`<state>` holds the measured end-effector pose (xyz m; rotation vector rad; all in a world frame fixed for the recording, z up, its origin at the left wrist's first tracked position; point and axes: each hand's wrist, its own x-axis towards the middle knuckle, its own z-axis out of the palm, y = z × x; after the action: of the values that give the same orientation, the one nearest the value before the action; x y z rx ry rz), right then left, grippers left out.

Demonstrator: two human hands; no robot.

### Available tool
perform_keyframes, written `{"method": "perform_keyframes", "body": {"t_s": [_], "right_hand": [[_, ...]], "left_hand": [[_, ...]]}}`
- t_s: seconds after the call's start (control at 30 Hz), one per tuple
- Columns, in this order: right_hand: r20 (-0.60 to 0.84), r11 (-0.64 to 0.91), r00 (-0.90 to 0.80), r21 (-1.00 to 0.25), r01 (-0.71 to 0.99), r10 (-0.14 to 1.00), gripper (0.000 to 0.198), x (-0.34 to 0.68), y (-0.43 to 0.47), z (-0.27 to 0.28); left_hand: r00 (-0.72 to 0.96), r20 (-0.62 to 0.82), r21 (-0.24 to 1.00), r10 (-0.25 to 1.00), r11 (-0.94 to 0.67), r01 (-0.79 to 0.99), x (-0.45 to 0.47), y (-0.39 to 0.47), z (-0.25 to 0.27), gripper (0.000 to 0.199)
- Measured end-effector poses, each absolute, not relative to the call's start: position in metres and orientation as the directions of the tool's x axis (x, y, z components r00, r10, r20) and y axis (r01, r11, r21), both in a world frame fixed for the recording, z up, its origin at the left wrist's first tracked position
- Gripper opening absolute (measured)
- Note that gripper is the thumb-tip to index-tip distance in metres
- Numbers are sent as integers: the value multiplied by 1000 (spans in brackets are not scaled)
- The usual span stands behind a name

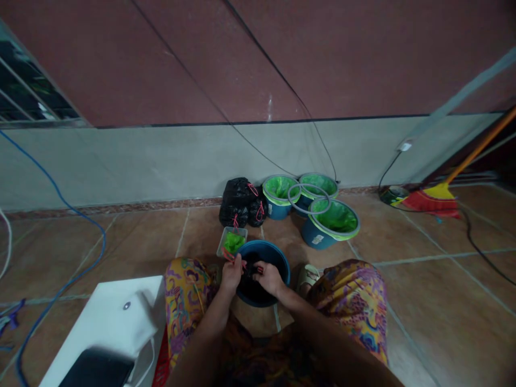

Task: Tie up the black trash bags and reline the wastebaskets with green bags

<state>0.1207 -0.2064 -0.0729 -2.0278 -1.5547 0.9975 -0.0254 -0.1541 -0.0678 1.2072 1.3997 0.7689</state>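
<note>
Between my knees stands a dark blue bucket [286, 267] with a black garbage bag [250, 270] gathered at its mouth. My left hand [233, 274] is closed at the left rim, pinching a red drawstring [228, 255] of that bag. Over the bucket's middle, my right hand [269, 278] is closed on the gathered black plastic, with a bit of red string by its fingers. The bucket's inside is dark, so its contents cannot be made out. Just beyond the left rim sits a clear plastic container [221, 243] holding bright green plastic bags [234, 242].
Tied black garbage bags [237, 193] lie against the wall. Beside them stand blue buckets [316, 236] lined with green bags, with loose grey rings [298, 207] on top. A white box [105, 306] is at my left, a red broom [433, 201] at far right. Blue cable [56, 185] crosses the left floor.
</note>
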Motion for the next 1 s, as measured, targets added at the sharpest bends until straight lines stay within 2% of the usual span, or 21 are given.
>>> {"method": "perform_keyframes", "body": {"t_s": [0.07,0.17,0.23,0.3,0.4,0.47,0.6,0.7,0.77,0.8,0.83,0.9,0.97,1.0], "right_hand": [[-268,-329,196,-677,658,943,39,136,-209,-64],[-327,-371,225,-507,778,918,43,161,-213,-47],[-436,-335,172,-329,883,883,42,171,-215,-37],[-547,-278,144,-171,945,825,31,174,-217,-31],[-615,-230,133,-81,970,777,20,168,-219,-25],[-603,-196,97,-101,975,792,21,160,-217,-19],[-571,7,-142,-232,973,808,26,148,-204,-1],[-559,110,-282,-322,940,780,20,143,-188,13],[-534,91,-316,-405,910,784,22,143,-178,16],[-493,28,-314,-504,863,812,25,145,-174,16],[-433,-73,-277,-636,768,858,29,147,-170,14],[-336,-281,-89,-883,375,938,35,152,-167,6],[-374,-373,91,-927,-29,923,39,158,-169,-6],[-421,-406,121,-904,-131,899,39,160,-173,-13]], "left_hand": [[105,-417,907,903,421,-13,-23,-153,-65,60],[167,-478,844,863,503,-184,-17,-156,-62,60],[172,-478,844,862,504,-183,-13,-160,-64,58],[188,-461,865,867,486,-126,-10,-162,-67,53],[272,-389,915,880,403,4,-9,-163,-71,35],[362,-301,953,882,294,77,-9,-163,-73,23],[578,-202,976,791,113,186,-7,-167,-76,27],[667,-151,980,729,21,199,-5,-171,-78,9],[664,-110,978,739,-36,203,-5,-173,-77,13],[652,-105,974,751,-55,220,-5,-173,-77,18],[636,-111,967,764,-63,246,-5,-174,-76,22],[608,-152,951,779,-52,305,-6,-174,-74,27],[596,-190,938,780,-34,344,-6,-175,-72,29],[594,-197,936,780,-31,351,-6,-174,-71,30]]}}
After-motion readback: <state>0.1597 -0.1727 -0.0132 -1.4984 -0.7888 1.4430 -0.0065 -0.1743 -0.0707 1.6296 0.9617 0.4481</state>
